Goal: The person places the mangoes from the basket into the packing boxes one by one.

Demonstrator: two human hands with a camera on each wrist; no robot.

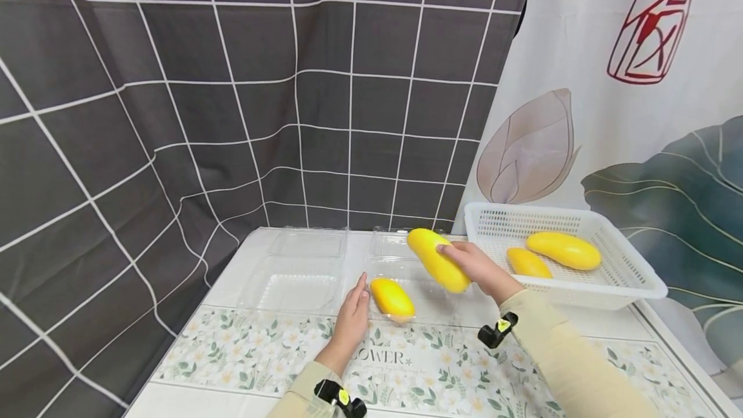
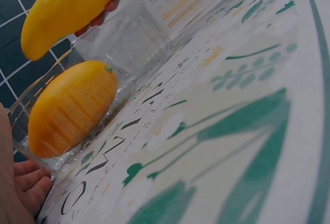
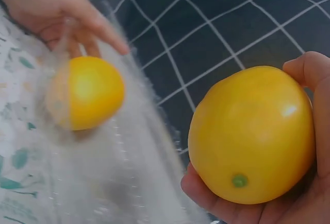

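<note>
In the head view my right hand [image 1: 478,265] grips a large yellow mango [image 1: 436,260], thumb on its near side. It is held in the air over a clear plastic clamshell box [image 1: 426,298]. A second mango [image 1: 393,297] lies in the left part of that box. My left hand [image 1: 352,316] stands with straight fingers at the box's left side, next to this mango. In the left wrist view the lying mango [image 2: 72,108] shows through the clear wall. The right wrist view shows the held mango [image 3: 252,136] end-on, with its green stem spot, fingers curled beneath it.
Another clear clamshell box [image 1: 298,286] lies with its lid folded back, left of my left hand. A white perforated basket [image 1: 624,289] at the right holds two mangoes, one long [image 1: 563,250] and one partly hidden [image 1: 528,263]. A grid-patterned dark curtain [image 1: 383,108] hangs behind the table.
</note>
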